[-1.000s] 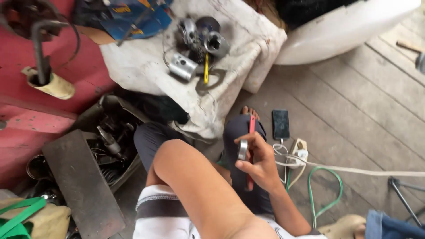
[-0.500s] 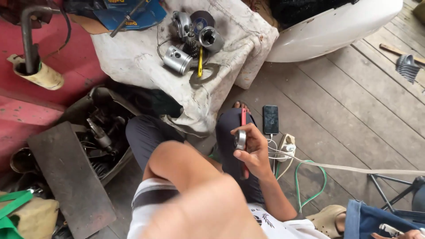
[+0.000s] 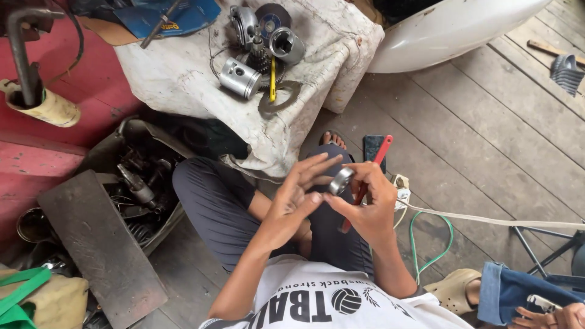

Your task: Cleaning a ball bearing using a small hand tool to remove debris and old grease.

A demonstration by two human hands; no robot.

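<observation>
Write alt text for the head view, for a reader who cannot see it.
Seated on a plank floor, a person holds a round metal ring part and a red-handled tool in the right hand, the left hand touching the part. Ahead, a piston and other engine parts lie on a white cloth.

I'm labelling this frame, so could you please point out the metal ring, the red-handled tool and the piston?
metal ring (image 3: 340,181), head view, its outer rim.
red-handled tool (image 3: 379,153), head view, upper handle.
piston (image 3: 239,78), head view, its side wall.
</observation>
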